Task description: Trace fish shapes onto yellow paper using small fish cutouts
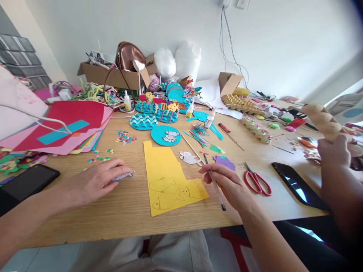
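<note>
My right hand [229,183] grips a pen [217,190] between thumb and fingers, at the right edge of a yellow paper sheet [159,162]. Pencil-like outlines of fish are drawn on the sheet's lower part. Left of it, my left hand [96,179] has its fingers closed over a small grey paper fish [124,176], whose tail sticks out past the fingertips. Two white paper fish cutouts [189,158] lie beyond the sheet. More fish cutouts [170,136] rest on a blue paper disc [157,138].
Red-handled scissors [256,181] and a phone [297,185] lie to the right. Another person's hand [334,153] holds an egg-carton piece [323,121]. Coloured paper [76,132] is stacked at left, near a second phone [30,183]. Glue bottles [209,120] and decorated discs [143,121] stand behind.
</note>
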Tool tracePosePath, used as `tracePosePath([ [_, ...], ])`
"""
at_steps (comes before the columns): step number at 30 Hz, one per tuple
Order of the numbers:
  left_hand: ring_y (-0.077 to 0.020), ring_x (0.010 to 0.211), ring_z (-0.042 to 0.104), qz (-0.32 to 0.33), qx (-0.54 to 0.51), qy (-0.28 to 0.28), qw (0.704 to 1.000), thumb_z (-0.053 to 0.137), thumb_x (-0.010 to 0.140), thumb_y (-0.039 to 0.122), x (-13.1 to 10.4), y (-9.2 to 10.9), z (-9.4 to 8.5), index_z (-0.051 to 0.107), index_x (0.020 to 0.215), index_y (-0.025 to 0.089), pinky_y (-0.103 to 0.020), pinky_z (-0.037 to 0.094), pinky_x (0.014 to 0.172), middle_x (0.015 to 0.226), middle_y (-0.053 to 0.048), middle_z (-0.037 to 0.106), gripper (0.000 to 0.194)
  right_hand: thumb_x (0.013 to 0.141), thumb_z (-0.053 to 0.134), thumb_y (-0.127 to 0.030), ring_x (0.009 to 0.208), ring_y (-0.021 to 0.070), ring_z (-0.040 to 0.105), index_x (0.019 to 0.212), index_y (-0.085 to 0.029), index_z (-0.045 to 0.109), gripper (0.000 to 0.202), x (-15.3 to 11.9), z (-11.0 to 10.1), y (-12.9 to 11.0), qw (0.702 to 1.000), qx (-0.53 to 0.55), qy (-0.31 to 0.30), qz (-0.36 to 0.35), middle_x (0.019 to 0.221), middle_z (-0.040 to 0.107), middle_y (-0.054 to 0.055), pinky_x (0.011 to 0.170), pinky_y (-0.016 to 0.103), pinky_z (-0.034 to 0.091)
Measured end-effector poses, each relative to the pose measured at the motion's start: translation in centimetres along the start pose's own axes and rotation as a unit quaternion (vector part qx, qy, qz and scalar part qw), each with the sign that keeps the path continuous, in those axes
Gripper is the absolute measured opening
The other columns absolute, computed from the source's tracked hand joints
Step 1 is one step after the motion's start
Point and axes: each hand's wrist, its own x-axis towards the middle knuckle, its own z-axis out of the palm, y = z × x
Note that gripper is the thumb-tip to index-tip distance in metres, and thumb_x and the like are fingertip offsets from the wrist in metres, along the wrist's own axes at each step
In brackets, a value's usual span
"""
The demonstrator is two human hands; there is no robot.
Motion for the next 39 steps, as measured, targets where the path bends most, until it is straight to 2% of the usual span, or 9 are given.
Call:
tracePosePath([
  [5, -0.0163, 0.091, 0.056, 0.014, -0.001, -0.008, 1.0, 0.033, 0.085, 0.015, 1.2, 0.8, 0.1, 0.052, 0.115, 0.025, -0.025, 0.044, 0.078, 0.107, -0.005, 0.052, 0.037, 0.08, 0.051, -0.023, 0.056, 0.0089, 0.05, 0.092, -0.019, 0.062, 0.016, -0.2, 0.5, -0.4, 1.0, 0.018, 0.006, 0.0, 0.079, 0.059, 0.002, 0.053, 0.024, 0.044],
  [10, -0.018, 0.094, 0.056, 0.018, 0.022, -0.036, 0.999, 0.034, 0.082, 0.011, 0.9, 0.0, 0.6, 0.053, 0.113, 0.025, -0.025, 0.044, 0.079, 0.108, -0.005, 0.054, 0.039, 0.081, 0.046, -0.023, 0.055, 0.0078, 0.051, 0.122, -0.026, 0.043, 0.041, -0.2, -0.1, 0.5, 0.999, -0.018, 0.032, -0.02, 0.094, 0.059, 0.003, 0.049, 0.023, 0.044],
  [13, -0.0193, 0.098, 0.055, 0.016, 0.041, -0.042, 0.998, 0.035, 0.082, 0.011, 0.4, -0.5, 0.9, 0.053, 0.114, 0.026, -0.027, 0.044, 0.081, 0.111, -0.005, 0.054, 0.04, 0.082, 0.043, -0.022, 0.054, 0.0081, 0.05, 0.127, -0.025, 0.037, 0.045, 0.2, -0.5, 0.8, 0.995, -0.084, 0.042, -0.022, 0.093, 0.06, 0.004, 0.05, 0.024, 0.044],
  [18, -0.0203, 0.102, 0.054, 0.004, 0.051, -0.036, 0.998, 0.036, 0.083, 0.013, 0.0, -1.0, 1.3, 0.055, 0.113, 0.026, -0.03, 0.044, 0.084, 0.113, -0.004, 0.054, 0.038, 0.08, 0.041, -0.019, 0.057, 0.0097, 0.051, 0.117, -0.02, 0.046, 0.038, 1.1, -0.4, 0.2, 0.979, -0.2, 0.02, -0.019, 0.091, 0.063, 0.005, 0.057, 0.025, 0.045],
  [24, -0.0208, 0.102, 0.054, 0.002, 0.025, -0.025, 0.999, 0.044, 0.086, 0.028, 0.0, -1.3, 1.3, 0.058, 0.11, 0.026, -0.031, 0.043, 0.087, 0.111, -0.004, 0.055, 0.028, 0.08, 0.041, -0.022, 0.062, 0.0132, 0.055, 0.091, -0.018, 0.057, 0.02, 0.9, 0.2, 0.1, 0.949, -0.315, -0.017, 0.012, 0.078, 0.065, 0.003, 0.057, 0.024, 0.041],
  [30, -0.0194, 0.103, 0.055, -0.031, -0.065, 0.037, 0.997, 0.036, 0.089, 0.035, 0.7, 1.3, 0.2, 0.06, 0.105, 0.022, -0.03, 0.044, 0.09, 0.11, -0.004, 0.059, 0.031, 0.076, 0.043, -0.02, 0.058, 0.0132, 0.054, 0.083, -0.018, 0.06, 0.018, 0.2, 0.7, -0.8, 0.931, -0.361, -0.026, 0.05, 0.069, 0.063, 0.001, 0.053, 0.023, 0.036],
  [35, -0.0176, 0.11, 0.054, -0.099, -0.26, 0.0, 0.96, 0.037, 0.088, 0.033, 1.1, 3.6, 1.1, 0.049, 0.119, 0.024, -0.026, 0.047, 0.088, 0.121, -0.003, 0.056, 0.034, 0.076, 0.042, -0.02, 0.06, 0.0142, 0.054, 0.083, -0.018, 0.061, 0.021, -0.1, 1.0, -1.7, 0.919, -0.391, -0.035, 0.043, 0.07, 0.063, 0.003, 0.053, 0.023, 0.034],
  [37, -0.0177, 0.113, 0.051, -0.101, -0.282, -0.012, 0.954, 0.038, 0.087, 0.031, 1.2, 4.0, 1.4, 0.048, 0.121, 0.025, -0.026, 0.047, 0.089, 0.124, -0.003, 0.054, 0.035, 0.077, 0.042, -0.02, 0.061, 0.0144, 0.054, 0.083, -0.017, 0.061, 0.02, -0.2, 1.0, -1.7, 0.914, -0.402, -0.039, 0.04, 0.071, 0.064, 0.003, 0.053, 0.023, 0.034],
  [39, -0.0189, 0.113, 0.051, -0.1, -0.244, -0.014, 0.965, 0.039, 0.085, 0.029, 1.3, 4.3, 1.6, 0.052, 0.117, 0.025, -0.028, 0.046, 0.091, 0.122, -0.002, 0.056, 0.034, 0.078, 0.041, -0.02, 0.062, 0.0144, 0.054, 0.083, -0.017, 0.06, 0.02, -0.4, 0.9, -1.7, 0.911, -0.409, -0.04, 0.037, 0.073, 0.064, 0.004, 0.054, 0.023, 0.034],
])
